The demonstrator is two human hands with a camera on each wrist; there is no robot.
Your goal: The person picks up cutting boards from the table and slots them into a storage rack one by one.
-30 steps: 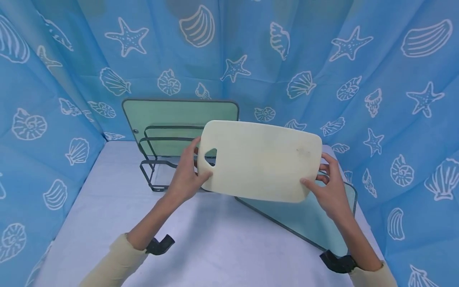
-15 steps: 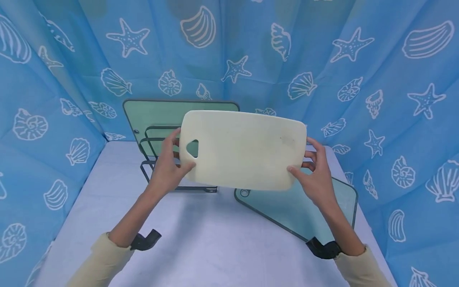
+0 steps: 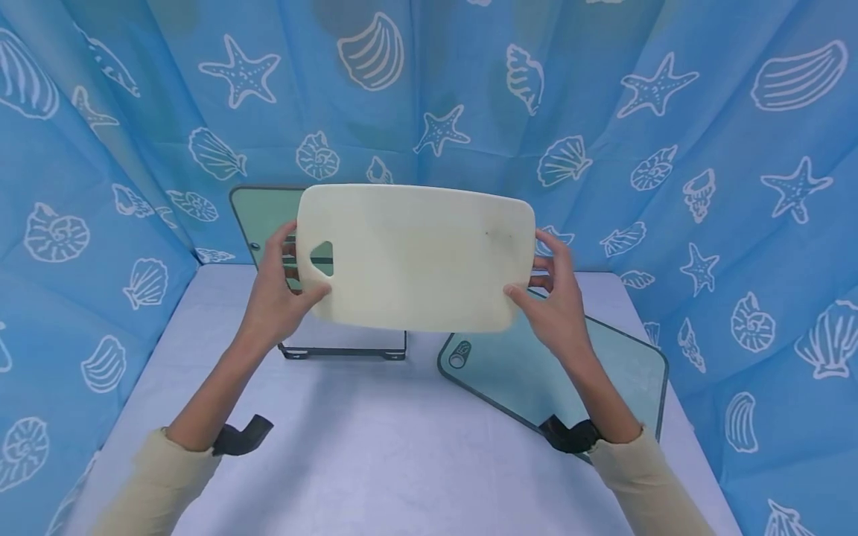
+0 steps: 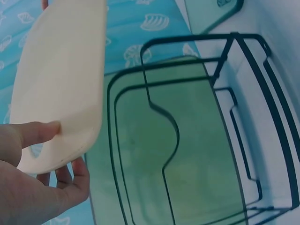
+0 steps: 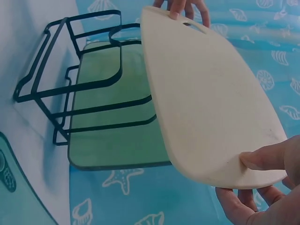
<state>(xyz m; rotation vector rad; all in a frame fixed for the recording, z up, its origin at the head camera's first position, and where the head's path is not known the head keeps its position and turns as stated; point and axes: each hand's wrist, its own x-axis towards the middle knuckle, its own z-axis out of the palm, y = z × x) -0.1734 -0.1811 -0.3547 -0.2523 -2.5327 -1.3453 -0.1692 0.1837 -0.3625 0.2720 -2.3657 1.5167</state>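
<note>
A cream cutting board (image 3: 415,257) with a handle hole at its left end is held up broadside in the head view. My left hand (image 3: 273,286) grips its left end, thumb on the near face and fingers behind. At the other end my right hand (image 3: 553,290) pinches the board the same way. Behind it stands a black wire rack (image 4: 171,140), mostly hidden by the board in the head view. A green cutting board (image 3: 264,212) with a dark rim stands upright in the back of the rack.
On the white table (image 3: 402,447), a second green board (image 3: 603,372) with a dark rim lies flat at the right, partly under my right forearm. A blue curtain (image 3: 436,74) with shell and starfish prints surrounds the table's back and sides.
Both hands have carried the cream board left and upward, from right of the rack to in front of it. The rack and both green boards have stayed put.
</note>
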